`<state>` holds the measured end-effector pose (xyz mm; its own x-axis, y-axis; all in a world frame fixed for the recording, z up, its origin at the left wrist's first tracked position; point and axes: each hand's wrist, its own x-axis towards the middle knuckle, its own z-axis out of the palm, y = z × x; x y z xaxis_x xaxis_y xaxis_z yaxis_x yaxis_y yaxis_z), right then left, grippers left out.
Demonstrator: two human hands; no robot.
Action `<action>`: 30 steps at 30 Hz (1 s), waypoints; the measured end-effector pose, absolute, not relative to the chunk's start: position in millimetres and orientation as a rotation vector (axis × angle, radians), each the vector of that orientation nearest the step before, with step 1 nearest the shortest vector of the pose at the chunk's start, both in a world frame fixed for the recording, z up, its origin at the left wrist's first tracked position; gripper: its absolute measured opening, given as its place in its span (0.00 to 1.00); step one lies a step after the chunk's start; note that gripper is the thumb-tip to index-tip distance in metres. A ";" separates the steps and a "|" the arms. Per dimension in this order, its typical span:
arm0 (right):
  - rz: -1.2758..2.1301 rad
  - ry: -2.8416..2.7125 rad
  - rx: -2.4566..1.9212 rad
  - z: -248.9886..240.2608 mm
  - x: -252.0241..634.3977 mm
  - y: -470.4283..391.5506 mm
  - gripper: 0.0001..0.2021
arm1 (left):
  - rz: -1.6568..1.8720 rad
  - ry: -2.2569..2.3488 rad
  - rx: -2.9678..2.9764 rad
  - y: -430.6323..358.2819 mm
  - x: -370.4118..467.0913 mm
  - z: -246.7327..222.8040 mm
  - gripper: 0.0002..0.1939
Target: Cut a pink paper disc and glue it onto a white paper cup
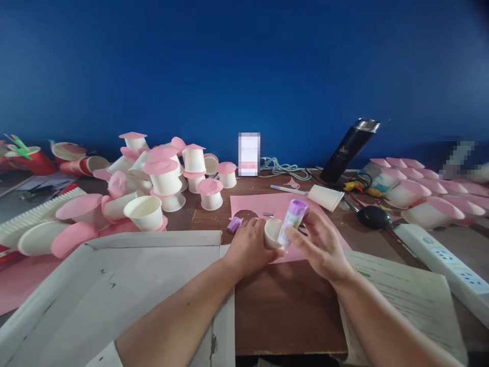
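Note:
My left hand (248, 244) is wrapped round a white paper cup (272, 233), whose round face is turned toward me. In my right hand (324, 244) is a glue stick (293, 220) with a purple end and a pale printed barrel. The stick is tilted, its lower end at the cup's rim; whether it touches the cup I cannot tell. A purple cap (234, 225) lies just left of my left hand. Under and behind both hands spreads a pink paper sheet (324, 219) with a cut-out edge, and scissors (268, 214) show partly on it.
Several cups with pink paper discs (162, 168) are stacked at left, more with pink tops (435, 204) at right. A white box lid (153, 285) lies front left. A black bottle (349, 150), a loose white cup (324, 198), a power strip (443, 260) and printed paper (408, 290) are at right.

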<state>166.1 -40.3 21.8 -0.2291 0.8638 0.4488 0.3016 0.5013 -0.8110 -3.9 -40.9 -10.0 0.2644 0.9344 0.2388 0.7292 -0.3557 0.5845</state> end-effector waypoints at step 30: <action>0.629 -1.838 -1.135 22.2 164.5 -34.5 0.12 | 0.823 1.495 2.191 -40.3 -4.6 -9.0 0.26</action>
<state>164.5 -34.5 22.2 -0.2136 0.8884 0.4064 0.4530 0.4586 -0.7645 -4.6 -40.3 -9.0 0.2700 0.9270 0.2603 0.7159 -0.3740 0.5896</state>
